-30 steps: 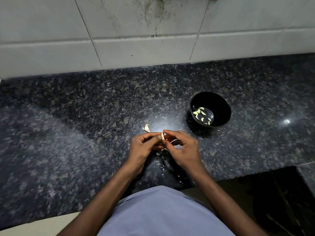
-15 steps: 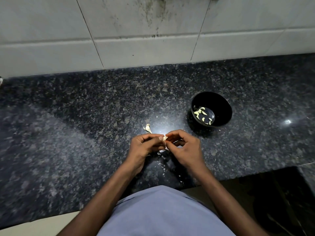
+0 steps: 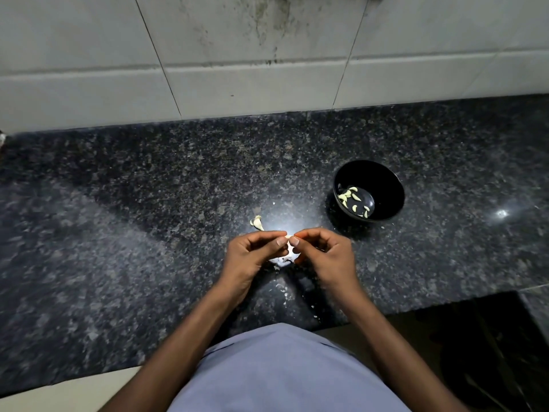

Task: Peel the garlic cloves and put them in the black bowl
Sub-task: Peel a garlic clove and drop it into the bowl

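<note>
Two hands meet over the counter (image 3: 148, 233), thumb tips nearly touching. The left hand (image 3: 249, 257) and the right hand (image 3: 323, 257) both have fingers curled inward and pinch one small pale clove (image 3: 288, 239) between thumbs and forefingers. Only a sliver of the clove shows between the thumbnails; whether it is fully peeled cannot be told. White skin (image 3: 285, 258) shows just below the thumbs, between the palms; whether it hangs from the clove or lies on the counter cannot be told.

A second clove (image 3: 257, 222), pale with a curled tip, lies on the counter just beyond the left hand, apart from it. Small white flakes (image 3: 283, 289) are scattered on the stone between the wrists.

The bowl (image 3: 389, 185), black, stands upright on the counter beyond and to the right of the right hand, not touching it. Several pale peeled cloves (image 3: 352, 200) lie on its bottom, toward its left side.

Grey wall tiles (image 3: 237, 69) rise behind the counter. A blue-grey shirt (image 3: 282, 370) fills the lower edge of the view.
</note>
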